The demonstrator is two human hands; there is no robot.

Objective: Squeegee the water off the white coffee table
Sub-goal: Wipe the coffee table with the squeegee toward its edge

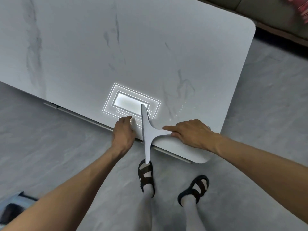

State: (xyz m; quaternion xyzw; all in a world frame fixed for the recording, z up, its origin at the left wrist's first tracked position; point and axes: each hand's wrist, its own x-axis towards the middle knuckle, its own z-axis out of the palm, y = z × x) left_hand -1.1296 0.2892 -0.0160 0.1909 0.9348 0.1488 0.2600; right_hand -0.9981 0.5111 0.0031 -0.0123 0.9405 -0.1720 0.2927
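Note:
The white marble-veined coffee table (133, 47) fills the upper view, its near edge running diagonally down to the right. A white squeegee (147, 130) lies across that edge, blade reaching from the tabletop out over the floor. My right hand (191, 132) grips its handle, index finger stretched along it. My left hand (124, 130) rests on the table edge just left of the blade, fingers curled loosely, holding nothing. Small water droplets (180, 110) glint on the surface to the right of the blade.
A ceiling light's reflection (130, 101) shines on the table near the blade. My feet in dark sandals (146, 174) stand on the grey tiled floor (50, 147). A sofa base (283, 30) sits at the far right, and a dark object (11, 209) lies at the lower left.

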